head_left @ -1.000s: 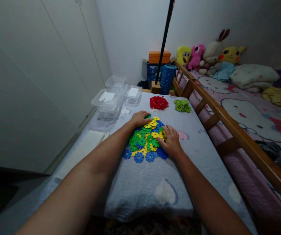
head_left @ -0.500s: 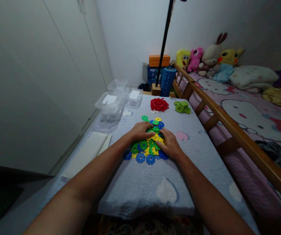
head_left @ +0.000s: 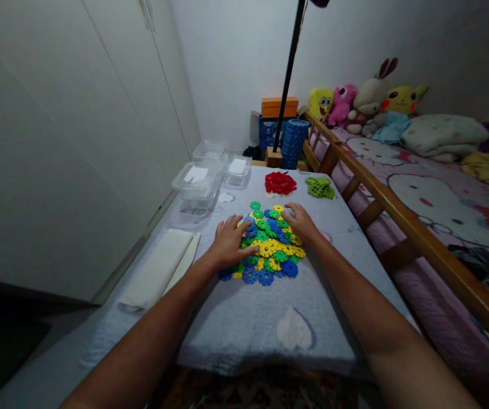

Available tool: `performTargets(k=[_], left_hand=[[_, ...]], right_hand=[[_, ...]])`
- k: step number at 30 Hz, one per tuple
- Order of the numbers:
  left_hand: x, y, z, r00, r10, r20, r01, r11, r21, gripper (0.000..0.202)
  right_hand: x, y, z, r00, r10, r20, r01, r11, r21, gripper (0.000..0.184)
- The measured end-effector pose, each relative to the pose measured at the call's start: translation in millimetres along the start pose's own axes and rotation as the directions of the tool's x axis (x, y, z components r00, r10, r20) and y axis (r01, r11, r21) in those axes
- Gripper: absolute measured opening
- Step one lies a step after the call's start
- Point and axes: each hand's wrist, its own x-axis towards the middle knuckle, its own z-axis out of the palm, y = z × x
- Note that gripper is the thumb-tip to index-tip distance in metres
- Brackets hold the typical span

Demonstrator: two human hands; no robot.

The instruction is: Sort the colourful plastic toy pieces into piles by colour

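Note:
A loose pile of notched plastic discs (head_left: 270, 247) in blue, green and yellow lies in the middle of the cloth-covered table (head_left: 244, 329). My left hand (head_left: 231, 241) rests at the pile's left side, fingers spread, thumb over some yellow discs. At the far right edge of the pile is my right hand (head_left: 302, 221), its fingers apart and touching or just above the discs. Neither hand grips a disc that I can see. Farther back sit a heap of red pieces (head_left: 280, 183) and a heap of light green pieces (head_left: 320, 187).
Clear plastic boxes (head_left: 195, 179) stand at the back left. A folded white cloth or paper (head_left: 159, 267) lies near the left edge. A black pole (head_left: 287, 79) rises behind the table. A wooden bed rail (head_left: 381, 201) runs along the right side.
My hands have moved apart, the left one to the left and the right one farther back and right. More of the pile shows, and its discs are spread wider.

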Motion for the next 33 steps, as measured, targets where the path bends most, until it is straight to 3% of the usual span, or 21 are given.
performTargets(k=[4,7,13,17,20,25,29,33], left_hand=[[-11,-10,13.2,0.990,-0.135,-0.048,0.134,0.991,-0.014,0.095],[-14,-14,21.5,0.990,-0.131,-0.059,0.129,0.991,-0.036,0.096],[-15,-12,20.3,0.997,-0.055,-0.060,0.051,0.996,-0.069,0.089],[-16,-15,18.2,0.997,-0.041,-0.061,0.033,0.992,-0.125,0.085],[-17,-18,18.7,0.996,-0.035,-0.079,0.021,0.984,-0.175,0.083],[-16,-20,20.1,0.993,-0.044,-0.108,0.021,0.978,-0.206,0.082],[-16,-21,20.6,0.990,-0.054,-0.134,0.026,0.979,-0.204,0.081],[-17,-21,19.7,0.988,-0.049,-0.147,0.017,0.977,-0.211,0.081]], right_hand=[[27,-5,22,0.984,0.118,0.130,-0.098,0.983,-0.153,0.052],[26,-19,35,0.973,0.067,0.221,-0.026,0.982,-0.185,0.047],[-1,-39,32,0.932,-0.163,0.323,0.173,0.985,-0.005,0.046],[-9,-46,18,0.909,-0.219,0.355,0.172,0.972,0.160,0.036],[5,-49,13,0.915,-0.255,0.313,0.194,0.958,0.212,0.028],[54,-59,35,0.949,-0.126,0.289,0.129,0.992,0.009,0.035],[74,-67,60,0.937,0.030,0.347,0.041,0.980,-0.195,0.047],[67,-71,63,0.906,-0.041,0.421,0.144,0.966,-0.216,0.042]])
